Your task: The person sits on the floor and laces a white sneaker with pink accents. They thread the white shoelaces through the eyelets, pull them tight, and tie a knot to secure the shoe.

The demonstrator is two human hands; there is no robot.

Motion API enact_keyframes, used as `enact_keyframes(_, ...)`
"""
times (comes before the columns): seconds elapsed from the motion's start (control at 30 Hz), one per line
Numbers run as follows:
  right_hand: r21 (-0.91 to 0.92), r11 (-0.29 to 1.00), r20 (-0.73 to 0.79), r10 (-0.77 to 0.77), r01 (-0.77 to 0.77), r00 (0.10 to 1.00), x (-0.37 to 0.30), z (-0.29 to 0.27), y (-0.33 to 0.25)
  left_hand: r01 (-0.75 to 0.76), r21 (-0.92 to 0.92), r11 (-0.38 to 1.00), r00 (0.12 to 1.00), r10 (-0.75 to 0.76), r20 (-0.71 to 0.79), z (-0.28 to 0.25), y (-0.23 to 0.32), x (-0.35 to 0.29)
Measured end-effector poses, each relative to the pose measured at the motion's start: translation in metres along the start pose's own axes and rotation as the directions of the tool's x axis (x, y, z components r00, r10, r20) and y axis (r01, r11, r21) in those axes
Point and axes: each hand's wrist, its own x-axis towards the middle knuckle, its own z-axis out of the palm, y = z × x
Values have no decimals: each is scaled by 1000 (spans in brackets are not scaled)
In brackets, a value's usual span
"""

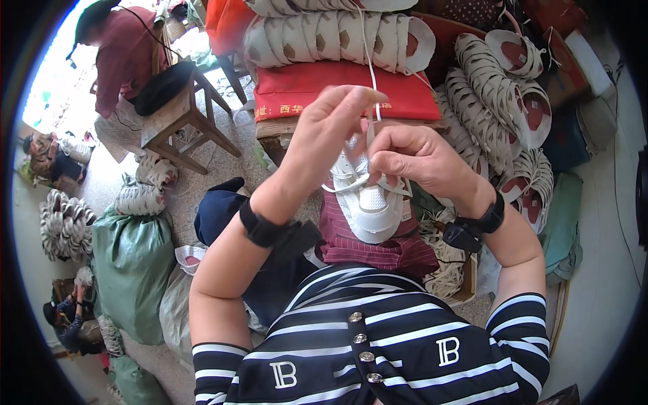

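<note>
A white sneaker (375, 228) lies in front of me, its toe toward my body, on a maroon striped cloth (335, 236). White shoelace (369, 54) crosses its upper, and a long strand of it runs up past my fingers. My left hand (331, 125), slightly blurred, is raised above the far end of the shoe, fingers pinched on the lace. Lower and to the right, my right hand (428, 162) is curled closed over the shoe's lacing, thumb and forefinger on the lace. The fingers partly hide the tongue and eyelets.
Rows of nested off-white shoe uppers (331, 44) lie on a red cloth (283, 91) ahead. More stacked uppers (489, 101) stand at right, above a box of loose laces (449, 266). At left are a wooden stool (182, 125), a green sack (131, 270) and a seated person (128, 50).
</note>
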Motion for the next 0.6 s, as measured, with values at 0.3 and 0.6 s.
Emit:
enact_keyframes(0.3,329,943,-373,87,44,924,5,1,10,322,30,946,923,-321,210,-6,-50,-21)
enact_keyframes(0.6,298,885,-747,-17,358,664,-102,-179,28,-40,-669,742,891,-277,-361,-192,-73,-39)
